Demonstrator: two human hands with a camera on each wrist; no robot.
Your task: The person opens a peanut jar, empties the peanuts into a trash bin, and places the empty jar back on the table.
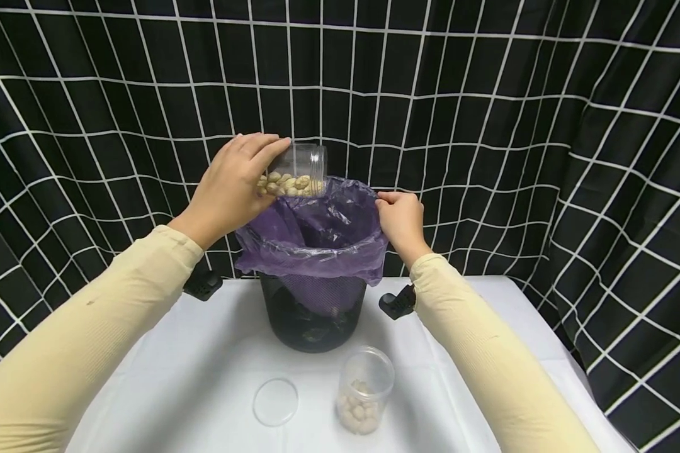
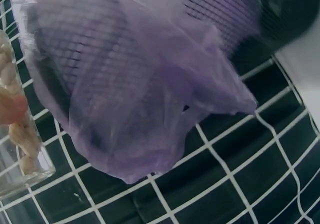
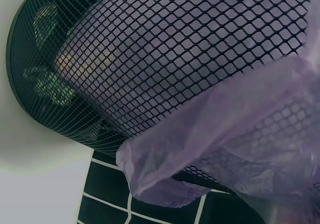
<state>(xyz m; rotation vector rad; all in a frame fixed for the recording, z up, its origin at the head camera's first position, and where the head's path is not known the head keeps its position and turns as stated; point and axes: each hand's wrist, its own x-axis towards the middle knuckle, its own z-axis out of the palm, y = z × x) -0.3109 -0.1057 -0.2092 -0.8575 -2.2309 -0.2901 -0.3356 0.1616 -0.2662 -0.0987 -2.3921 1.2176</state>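
While a clear plastic jar [image 1: 297,168] of peanuts [image 1: 286,184] is held on its side above the bin, the step in hand is judged to be the emptying of its contents into the purple bin liner [image 1: 317,233]. The jar is gripped by the left hand [image 1: 235,182], whose fingers are curled over its upper wall and base end, and its open mouth is turned to the right, just over the back rim of the liner; in the left wrist view the nuts are seen lying along the lower wall of the jar [image 2: 20,149], none of them yet seen falling. The edge of the liner is pinched by the right hand [image 1: 401,220] at the right side of the rim, so that the bag is kept spread over the black mesh bin [image 1: 311,321], which stands on the white bench [image 1: 192,384]. Nearer the person, a second open jar [image 1: 365,390], partly filled with peanuts, stands upright on the bench, and a round clear lid [image 1: 276,401] lies flat just to its left. For the next move, a steeper tilt of the held jar is judged to be called for, with its mouth kept inside the liner's opening so that nothing is spilled behind the bin, while the pinch on the liner is kept firm against the weight of what drops in.
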